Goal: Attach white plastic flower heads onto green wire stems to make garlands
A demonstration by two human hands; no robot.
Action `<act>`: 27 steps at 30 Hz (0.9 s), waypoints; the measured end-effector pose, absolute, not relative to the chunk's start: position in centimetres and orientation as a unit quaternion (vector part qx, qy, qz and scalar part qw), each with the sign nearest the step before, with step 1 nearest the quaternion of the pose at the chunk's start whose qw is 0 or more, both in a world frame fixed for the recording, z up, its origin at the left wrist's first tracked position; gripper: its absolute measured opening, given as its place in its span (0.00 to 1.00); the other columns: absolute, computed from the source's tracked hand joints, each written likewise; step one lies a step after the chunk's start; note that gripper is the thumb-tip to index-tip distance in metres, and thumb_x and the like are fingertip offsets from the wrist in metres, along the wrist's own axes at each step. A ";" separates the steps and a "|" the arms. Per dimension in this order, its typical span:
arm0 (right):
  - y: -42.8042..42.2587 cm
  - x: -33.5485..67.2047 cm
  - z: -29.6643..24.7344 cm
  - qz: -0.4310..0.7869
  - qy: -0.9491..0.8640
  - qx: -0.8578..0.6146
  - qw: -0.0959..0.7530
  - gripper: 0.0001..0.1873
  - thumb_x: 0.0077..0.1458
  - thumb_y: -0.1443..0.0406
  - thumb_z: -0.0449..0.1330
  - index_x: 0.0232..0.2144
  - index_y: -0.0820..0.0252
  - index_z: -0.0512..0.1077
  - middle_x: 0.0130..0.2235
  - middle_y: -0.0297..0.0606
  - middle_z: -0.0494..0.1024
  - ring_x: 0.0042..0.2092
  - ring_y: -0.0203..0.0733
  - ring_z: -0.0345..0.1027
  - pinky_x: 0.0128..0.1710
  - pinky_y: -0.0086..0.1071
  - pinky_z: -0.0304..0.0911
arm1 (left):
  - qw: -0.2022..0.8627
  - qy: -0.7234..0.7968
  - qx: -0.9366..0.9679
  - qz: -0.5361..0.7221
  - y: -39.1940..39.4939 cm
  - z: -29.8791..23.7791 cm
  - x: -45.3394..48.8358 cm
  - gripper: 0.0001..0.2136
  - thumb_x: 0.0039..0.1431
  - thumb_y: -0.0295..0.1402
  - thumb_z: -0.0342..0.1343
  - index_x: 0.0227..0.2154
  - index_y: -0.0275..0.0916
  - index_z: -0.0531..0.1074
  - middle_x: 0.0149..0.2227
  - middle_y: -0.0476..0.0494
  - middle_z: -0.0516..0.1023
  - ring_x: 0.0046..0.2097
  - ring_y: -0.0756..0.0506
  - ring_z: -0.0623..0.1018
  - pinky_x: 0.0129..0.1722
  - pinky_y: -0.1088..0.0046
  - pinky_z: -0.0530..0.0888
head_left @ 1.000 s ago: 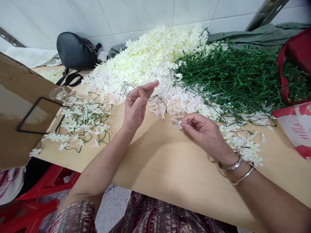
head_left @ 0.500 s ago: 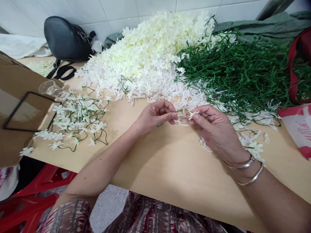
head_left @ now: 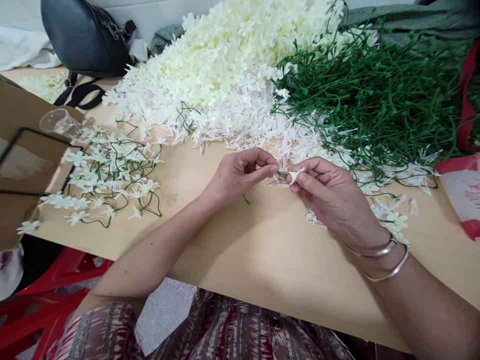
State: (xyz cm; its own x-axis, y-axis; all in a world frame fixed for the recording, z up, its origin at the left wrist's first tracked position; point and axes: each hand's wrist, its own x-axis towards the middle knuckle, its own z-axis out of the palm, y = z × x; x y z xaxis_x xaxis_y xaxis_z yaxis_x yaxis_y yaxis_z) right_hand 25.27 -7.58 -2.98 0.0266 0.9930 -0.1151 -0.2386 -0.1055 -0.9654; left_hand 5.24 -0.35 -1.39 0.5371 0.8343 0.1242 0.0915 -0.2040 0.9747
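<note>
Over the middle of the table, my left hand (head_left: 245, 172) pinches a thin green plastic stem (head_left: 246, 200), whose lower end pokes out below the fingers. Facing it, my right hand (head_left: 330, 192) grips a small white artificial flower (head_left: 296, 175) between thumb and forefinger. The stem's tip meets the flower, or almost does; the fingers hide the exact contact. Behind both hands rises a big heap of cream-white artificial flower heads (head_left: 232, 60), with thin white stamen pieces (head_left: 255, 120) along its front. A tangled pile of green stems (head_left: 375, 95) lies to the right.
At left, stems with flowers on them (head_left: 116, 170) lie loosely beside a clear plastic cup (head_left: 62, 122) and a cardboard box (head_left: 22, 155). A black bag (head_left: 86, 37) stands at the back left. A red and white packet (head_left: 461, 192) sits at the right edge.
The flower in my right hand has turned, and my hands have come slightly closer together. More of the stem's lower end shows below my left hand. The view has tilted down a little.
</note>
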 end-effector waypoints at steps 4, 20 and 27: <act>-7.6 25.2 -3.0 0.555 -0.407 -0.479 0.545 0.16 0.49 0.51 0.76 0.33 0.51 0.78 0.32 0.32 0.78 0.34 0.36 0.71 0.36 0.32 0.70 | 0.570 0.339 0.664 0.346 -0.3 -1.5 5.1 0.16 0.60 0.51 0.68 0.39 0.43 0.82 0.29 0.47 0.82 0.21 0.53 0.66 0.20 0.74 0.63; -7.6 25.1 -3.4 0.528 -0.443 -0.494 0.529 0.17 0.52 0.49 0.74 0.34 0.50 0.76 0.32 0.33 0.78 0.33 0.39 0.73 0.39 0.37 0.73 | 0.599 0.336 0.654 0.318 -0.5 -1.3 5.3 0.13 0.59 0.47 0.70 0.35 0.43 0.81 0.20 0.54 0.69 0.21 0.53 0.66 0.21 0.74 0.64; -7.7 24.9 -3.5 0.521 -0.434 -0.496 0.542 0.12 0.53 0.54 0.74 0.33 0.50 0.77 0.32 0.32 0.79 0.32 0.38 0.72 0.36 0.35 0.72 | 0.610 0.315 0.655 0.315 -0.6 -1.4 5.7 0.19 0.57 0.53 0.70 0.33 0.41 0.80 0.26 0.51 0.77 0.23 0.54 0.64 0.21 0.75 0.63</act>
State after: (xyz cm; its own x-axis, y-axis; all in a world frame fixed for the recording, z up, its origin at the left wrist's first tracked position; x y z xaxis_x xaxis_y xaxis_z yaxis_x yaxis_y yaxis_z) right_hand 24.91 -7.69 -3.50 0.0796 0.9958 -0.0459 -0.1336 -0.0349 -0.9904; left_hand 5.69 -0.65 -1.44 0.6034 0.7970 0.0285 0.0279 -0.0569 0.9980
